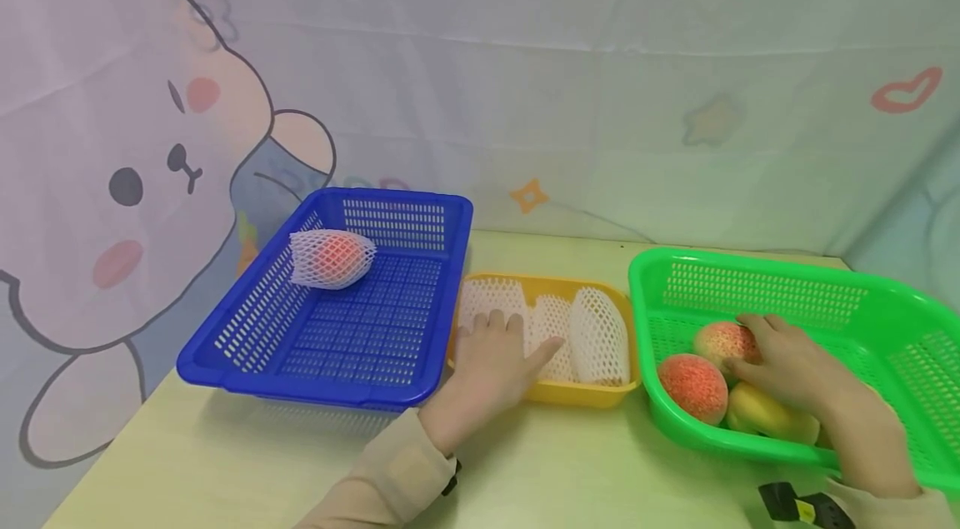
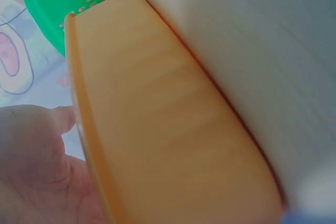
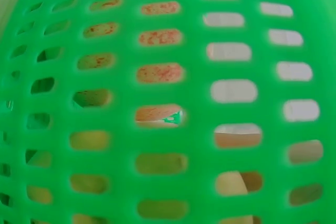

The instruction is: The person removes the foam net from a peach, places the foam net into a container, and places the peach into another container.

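My left hand (image 1: pixel 491 362) reaches over the yellow basket (image 1: pixel 585 396), its fingers resting on a white foam net sleeve (image 1: pixel 491 294) and the thumb spread to the right. Beside that sleeve lie more white nets (image 1: pixel 600 337). In the left wrist view the palm (image 2: pixel 37 166) is beside the basket's outer wall. Inside the green basket (image 1: pixel 750 271), my right hand (image 1: pixel 795 371) holds a pink-yellow peach (image 1: pixel 723 343) between thumb and fingers. A redder peach (image 1: pixel 693 389) and a yellow fruit (image 1: pixel 772 414) lie close by. The basket's slotted wall (image 3: pixel 199 98) mostly hides the right hand in the right wrist view.
On the left a blue basket (image 1: pixel 360 321) contains one peach in a white net (image 1: pixel 337 258). All the baskets stand side by side on a pale table (image 1: pixel 585 471). Behind them hangs a printed curtain (image 1: pixel 487 96).
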A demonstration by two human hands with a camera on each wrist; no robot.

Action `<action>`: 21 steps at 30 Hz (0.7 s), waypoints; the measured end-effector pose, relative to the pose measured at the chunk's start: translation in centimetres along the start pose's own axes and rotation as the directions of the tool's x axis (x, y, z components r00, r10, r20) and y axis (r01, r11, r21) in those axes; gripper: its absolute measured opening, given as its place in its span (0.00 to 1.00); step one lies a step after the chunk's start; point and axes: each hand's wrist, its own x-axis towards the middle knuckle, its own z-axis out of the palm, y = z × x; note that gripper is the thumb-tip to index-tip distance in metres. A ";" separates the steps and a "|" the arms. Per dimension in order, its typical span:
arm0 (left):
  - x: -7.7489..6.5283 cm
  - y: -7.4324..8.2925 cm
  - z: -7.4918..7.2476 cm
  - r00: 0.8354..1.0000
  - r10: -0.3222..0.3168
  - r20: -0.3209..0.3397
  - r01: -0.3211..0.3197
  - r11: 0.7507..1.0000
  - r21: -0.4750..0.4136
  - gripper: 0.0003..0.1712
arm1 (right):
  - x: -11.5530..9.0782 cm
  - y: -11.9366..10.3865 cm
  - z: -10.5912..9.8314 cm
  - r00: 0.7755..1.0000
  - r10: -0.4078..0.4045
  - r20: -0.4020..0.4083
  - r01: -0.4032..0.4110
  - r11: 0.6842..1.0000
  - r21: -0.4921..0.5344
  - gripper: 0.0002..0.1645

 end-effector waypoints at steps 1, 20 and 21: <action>0.0 0.0 0.0 1.000 0.002 -0.006 -0.002 1.000 0.000 0.46 | 0.0 0.0 0.0 1.000 0.003 0.002 -0.003 1.000 -0.001 0.44; -1.5 1.2 -1.8 0.995 0.082 -0.058 -0.083 0.996 -0.019 0.41 | -0.1 -0.5 -0.4 0.999 -0.040 -0.034 0.039 0.999 -0.026 0.39; -1.6 1.2 -1.8 0.994 0.088 -0.064 -0.089 0.996 -0.009 0.41 | -0.1 -0.6 -0.4 0.999 -0.039 -0.035 0.038 0.999 -0.026 0.39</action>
